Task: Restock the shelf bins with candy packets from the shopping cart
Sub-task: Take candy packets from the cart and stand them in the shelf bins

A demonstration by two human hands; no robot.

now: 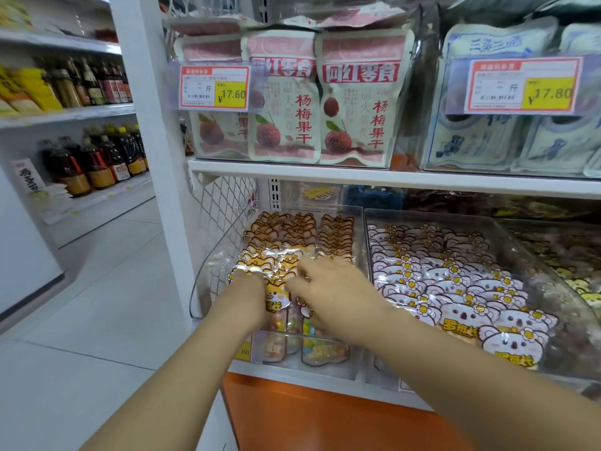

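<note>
Orange candy packets [286, 255] fill the leftmost clear bin [357, 236] on the lower shelf, standing in three rows front to back; the exact count is beyond telling, as they overlap and blur. Both hands are inside this bin at its near end. The left hand [248, 294] lies on the front left packets, its fingers curled down among them; whether it grips one cannot be told. The right hand [328, 288] rests on the packets just beside it, fingers [304, 271] bent and close together, pressing on the packet tops; a firm hold cannot be told either.

To the right, a second bin [500, 229] holds white koala-faced packets [455, 281], also in about three rows. A third bin [579, 288] shows at the far right edge with yellow packets.

On the shelf [357, 177] above stand pink plum bags [357, 99], three faces showing, and pale blue bags [487, 138]. Two price tags show: 17.60 [214, 87] and 17.80 [523, 86]. To the left, another rack [65, 115] carries dark bottles [94, 157] on two levels.
</note>
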